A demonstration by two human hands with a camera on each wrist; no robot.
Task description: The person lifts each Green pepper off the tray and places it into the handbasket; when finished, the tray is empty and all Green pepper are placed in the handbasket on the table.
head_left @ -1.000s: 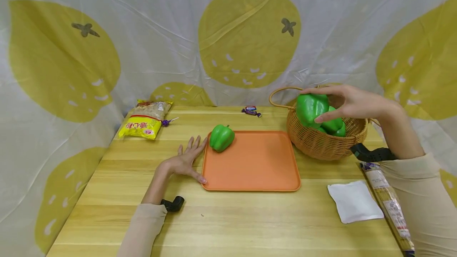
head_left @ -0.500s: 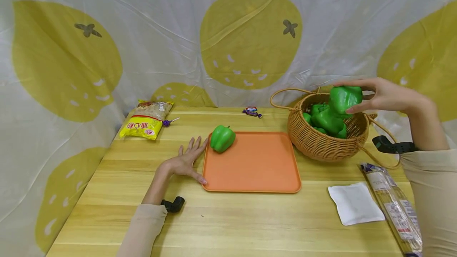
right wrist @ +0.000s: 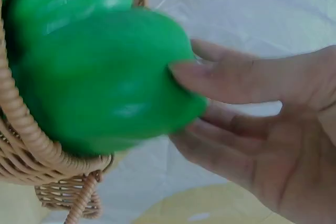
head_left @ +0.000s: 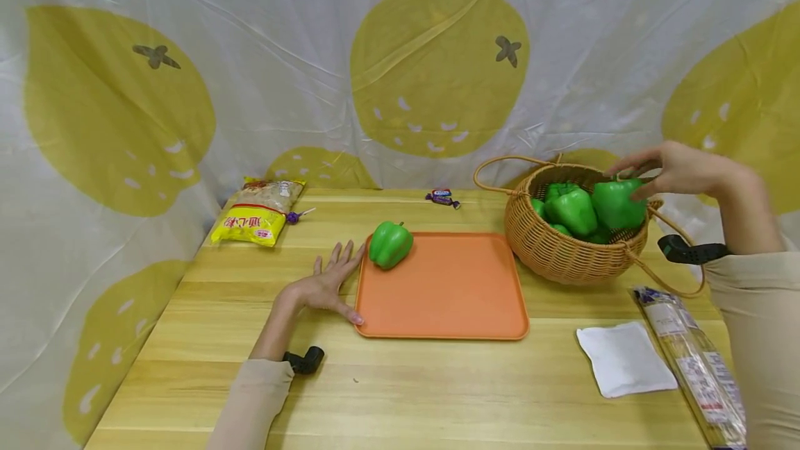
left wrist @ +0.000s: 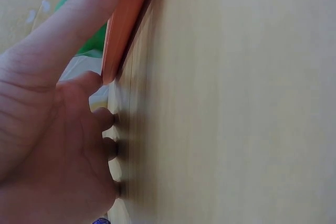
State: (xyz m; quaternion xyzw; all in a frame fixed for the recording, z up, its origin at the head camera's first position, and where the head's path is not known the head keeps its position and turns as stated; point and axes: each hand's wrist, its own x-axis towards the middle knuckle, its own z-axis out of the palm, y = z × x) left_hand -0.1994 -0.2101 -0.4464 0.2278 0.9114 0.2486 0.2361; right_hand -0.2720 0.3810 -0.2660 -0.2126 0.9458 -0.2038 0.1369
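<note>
My left hand [head_left: 323, 288] lies spread at the left edge of the orange tray [head_left: 444, 290], thumb on the rim and the other fingertips on the table. A green bell pepper [head_left: 390, 244] lies in the tray's far left corner. At the right, my right hand [head_left: 678, 171] pinches another green bell pepper [right wrist: 115, 82] near its end, thumb on the near side and fingers behind. That pepper sits at the right side of the wicker basket [head_left: 562, 252], beside several other green peppers [head_left: 570, 210].
A yellow food packet [head_left: 253, 217] and a purple lollipop [head_left: 294, 217] lie at the back left. Wrapped candies [head_left: 442, 198] lie behind the tray. A white square pouch [head_left: 625, 360] and a long clear packet [head_left: 690, 367] lie at the front right. A lemon-print curtain [head_left: 300, 75] hangs behind.
My right hand has carried its pepper rightward across the basket and lowered it in at the right side. The left hand has stayed at the tray edge.
</note>
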